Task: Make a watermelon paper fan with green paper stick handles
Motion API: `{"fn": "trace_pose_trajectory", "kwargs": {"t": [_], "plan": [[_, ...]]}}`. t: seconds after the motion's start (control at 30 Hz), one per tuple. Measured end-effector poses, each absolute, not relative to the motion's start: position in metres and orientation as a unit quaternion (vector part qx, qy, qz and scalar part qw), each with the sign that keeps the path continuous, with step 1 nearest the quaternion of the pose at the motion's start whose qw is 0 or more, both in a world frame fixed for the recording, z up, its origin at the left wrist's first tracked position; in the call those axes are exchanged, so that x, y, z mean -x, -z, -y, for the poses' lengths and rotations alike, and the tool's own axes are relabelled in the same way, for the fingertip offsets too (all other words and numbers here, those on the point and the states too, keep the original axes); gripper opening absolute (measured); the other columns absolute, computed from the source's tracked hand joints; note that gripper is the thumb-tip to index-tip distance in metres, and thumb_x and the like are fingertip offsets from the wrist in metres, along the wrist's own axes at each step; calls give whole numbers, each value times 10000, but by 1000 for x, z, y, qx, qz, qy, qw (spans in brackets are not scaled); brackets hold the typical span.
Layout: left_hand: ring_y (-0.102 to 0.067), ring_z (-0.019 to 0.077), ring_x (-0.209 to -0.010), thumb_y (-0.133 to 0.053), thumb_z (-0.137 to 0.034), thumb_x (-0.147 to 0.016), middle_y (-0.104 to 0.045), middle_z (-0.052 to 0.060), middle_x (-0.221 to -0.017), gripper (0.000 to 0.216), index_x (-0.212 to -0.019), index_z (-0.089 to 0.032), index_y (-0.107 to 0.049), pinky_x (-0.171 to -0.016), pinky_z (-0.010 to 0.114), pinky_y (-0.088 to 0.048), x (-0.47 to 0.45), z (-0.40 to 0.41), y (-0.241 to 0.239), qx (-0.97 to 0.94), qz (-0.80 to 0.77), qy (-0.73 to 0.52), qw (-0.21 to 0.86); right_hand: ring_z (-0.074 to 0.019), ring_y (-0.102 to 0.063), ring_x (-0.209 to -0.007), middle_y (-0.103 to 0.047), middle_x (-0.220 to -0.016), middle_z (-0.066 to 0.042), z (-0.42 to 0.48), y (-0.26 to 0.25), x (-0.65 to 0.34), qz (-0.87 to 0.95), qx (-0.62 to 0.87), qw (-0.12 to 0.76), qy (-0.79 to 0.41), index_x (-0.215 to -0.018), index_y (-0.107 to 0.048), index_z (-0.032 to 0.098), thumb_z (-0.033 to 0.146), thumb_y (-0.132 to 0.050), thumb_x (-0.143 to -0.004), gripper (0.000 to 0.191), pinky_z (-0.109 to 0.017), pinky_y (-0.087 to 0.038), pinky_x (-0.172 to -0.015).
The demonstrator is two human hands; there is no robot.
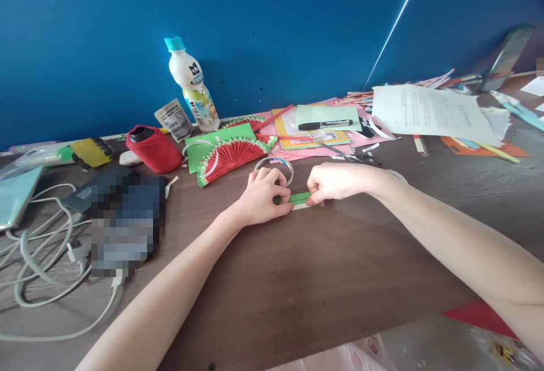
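Observation:
A narrow green paper strip [301, 198] with a white lower edge lies on the brown table between my hands. My left hand [266, 195] is closed on its left end, with thumb and fingers pressed against the paper. At the other end, my right hand [329, 183] is curled with its fingertips pinching the strip. A roll of clear tape [291, 171] stands just behind my left hand, partly hidden by it. Left of that lies a pleated red paper fan [233, 157] with a green and white rim, beside a green sheet [198, 158].
A bottle [195, 90] stands by the blue wall, near a red-wrapped object [153, 150]. Scissors [361, 158], a black marker [325, 124] and stacked papers lie behind my right hand. A blurred-out device [127, 229] and white cables [28, 252] occupy the left side.

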State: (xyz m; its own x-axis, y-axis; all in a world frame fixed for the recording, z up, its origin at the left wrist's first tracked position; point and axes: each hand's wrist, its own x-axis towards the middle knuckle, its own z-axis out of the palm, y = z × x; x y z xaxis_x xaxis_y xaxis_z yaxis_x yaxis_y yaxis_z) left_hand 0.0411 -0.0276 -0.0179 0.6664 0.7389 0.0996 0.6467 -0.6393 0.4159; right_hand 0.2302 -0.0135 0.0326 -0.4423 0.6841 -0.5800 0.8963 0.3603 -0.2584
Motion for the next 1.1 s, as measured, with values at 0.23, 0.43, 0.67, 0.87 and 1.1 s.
{"fn": "trace_pose_trajectory", "kwargs": {"t": [0.23, 0.43, 0.67, 0.87, 1.1], "plan": [[-383, 189, -955, -590, -337, -718, -467, 4, -906, 247, -552, -170, -517, -930, 405, -236, -41, 28, 18, -895, -387, -131, 178, -116, -456, -490, -635, -627, -30, 11, -31, -232, -786, -520, 186, 276, -540, -581, 181, 507, -567, -639, 341, -258, -294, -457], [-378, 185, -962, -581, -339, -724, -460, 0, -907, 245, -559, -166, -526, -930, 403, -234, -41, 27, 18, -895, -389, -126, 179, -103, -445, -493, -649, -643, -1, 6, -28, -238, -774, -529, 189, 290, -541, -566, 184, 546, -591, -604, 368, -252, -281, -457], [-379, 185, -964, -582, -342, -725, -463, 3, -909, 248, -559, -165, -528, -925, 402, -243, -41, 28, 17, -893, -391, -125, 184, -110, -455, -530, -625, -639, 9, -2, -26, -245, -779, -515, 210, 289, -576, -577, 188, 525, -587, -623, 340, -255, -294, -486], [-377, 184, -970, -576, -346, -736, -465, 5, -912, 258, -564, -163, -520, -925, 405, -245, -41, 27, 15, -893, -390, -118, 194, -98, -415, -527, -596, -633, 10, -4, -26, -246, -771, -517, 212, 305, -572, -565, 180, 466, -596, -631, 293, -252, -281, -486], [-373, 179, -964, -591, -338, -726, -453, 7, -902, 357, -500, -133, -404, -937, 404, -248, -40, 28, 10, -887, -391, -105, 220, -99, -419, -524, -591, -625, 8, -4, -25, -248, -769, -519, 211, 307, -584, -576, 181, 461, -597, -635, 285, -252, -284, -488]]}}
